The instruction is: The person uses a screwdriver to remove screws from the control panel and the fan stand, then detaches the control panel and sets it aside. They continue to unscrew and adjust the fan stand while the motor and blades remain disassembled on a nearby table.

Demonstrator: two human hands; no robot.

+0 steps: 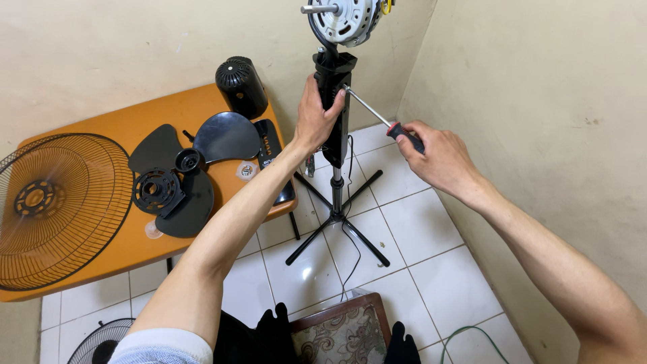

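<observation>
On the white tiled floor (418,229), in the corner of the room, a stand fan (336,175) rises on crossed black legs, its bare motor (345,19) at the top. Beside it stands an orange table (121,263): a wire fan guard (60,209) fills its left end, black fan blades (202,168) lie near the middle, and a black motor cover (240,84) sits at the far right corner. The left hand (315,118) is clamped around the black neck housing (335,74) just under the motor. The right hand (431,158) is closed around a screwdriver (387,125), whose tip touches the housing's right side.
</observation>
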